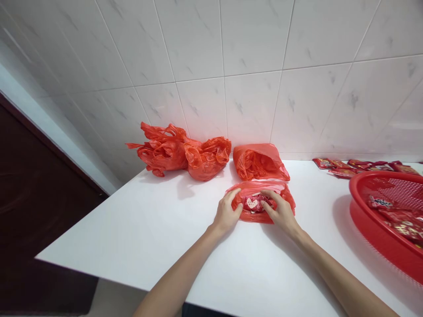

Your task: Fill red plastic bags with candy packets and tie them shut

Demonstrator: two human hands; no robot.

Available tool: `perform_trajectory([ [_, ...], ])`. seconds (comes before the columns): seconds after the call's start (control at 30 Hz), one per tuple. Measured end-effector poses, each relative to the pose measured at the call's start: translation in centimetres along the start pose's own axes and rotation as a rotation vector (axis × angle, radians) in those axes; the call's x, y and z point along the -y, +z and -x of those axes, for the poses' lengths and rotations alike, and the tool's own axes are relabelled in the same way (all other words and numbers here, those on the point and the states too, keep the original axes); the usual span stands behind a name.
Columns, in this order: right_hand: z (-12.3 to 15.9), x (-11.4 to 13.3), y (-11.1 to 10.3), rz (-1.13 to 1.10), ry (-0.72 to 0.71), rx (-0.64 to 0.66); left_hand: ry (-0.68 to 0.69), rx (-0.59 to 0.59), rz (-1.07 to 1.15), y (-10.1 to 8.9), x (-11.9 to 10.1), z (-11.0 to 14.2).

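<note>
A thin red plastic bag [261, 217] lies flat on the white table, its mouth towards me. In the mouth sit shiny red snack packets [253, 203], one with a pale heart-shaped mark. At the bag's left side, my left hand [227, 212] is closed on the plastic, thumb and fingers curled at the edge. My right hand [280, 211] reaches into the mouth from the right, its thumb and fingers curled around a packet. Its fingertips are partly hidden among packets and plastic. Touching the back of this bag is another red bag [261, 160] with a crumpled opening.
Two bunched red bags [165, 149] [209, 158] stand at the back left. On the right, a red plastic basket [366, 220] holds several snack packets. More packets [363, 167] lie behind it by the tiled wall [251, 105]. The white table [132, 233] ends at the left.
</note>
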State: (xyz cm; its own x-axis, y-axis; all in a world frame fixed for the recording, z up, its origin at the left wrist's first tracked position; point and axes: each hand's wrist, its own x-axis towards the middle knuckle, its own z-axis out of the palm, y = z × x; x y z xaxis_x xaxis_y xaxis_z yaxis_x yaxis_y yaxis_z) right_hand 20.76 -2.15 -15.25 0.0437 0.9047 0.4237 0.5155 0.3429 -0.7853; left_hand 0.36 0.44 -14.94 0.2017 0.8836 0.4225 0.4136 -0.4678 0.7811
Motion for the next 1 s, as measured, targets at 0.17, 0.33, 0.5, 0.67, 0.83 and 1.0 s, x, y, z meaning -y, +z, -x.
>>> perform_trajectory([
  [0.17,-0.6,-0.5,-1.4,0.24,-0.199,-0.002,0.122,-0.012,-0.164,0.1,0.4,0.1],
  [0.33,-1.3,-1.0,-3.3,0.514,-0.279,-0.003,0.172,-0.088,-0.289,-0.1,0.4,0.1],
  [0.5,-1.6,-2.6,-5.6,0.731,-0.135,0.155,0.065,-0.077,-0.447,-0.5,0.8,-0.1],
  [0.67,-1.9,-2.7,-7.9,0.655,0.048,0.4,-0.034,0.017,-0.452,-0.8,1.0,-0.4],
  [0.83,-2.6,-1.3,-9.4,0.521,0.067,0.304,-0.023,0.01,-0.418,-1.1,0.5,-0.6],
  [1.0,-3.7,1.3,-10.2,-0.014,-0.001,0.047,-0.091,-0.001,-0.471,-1.3,0.3,-0.7],
])
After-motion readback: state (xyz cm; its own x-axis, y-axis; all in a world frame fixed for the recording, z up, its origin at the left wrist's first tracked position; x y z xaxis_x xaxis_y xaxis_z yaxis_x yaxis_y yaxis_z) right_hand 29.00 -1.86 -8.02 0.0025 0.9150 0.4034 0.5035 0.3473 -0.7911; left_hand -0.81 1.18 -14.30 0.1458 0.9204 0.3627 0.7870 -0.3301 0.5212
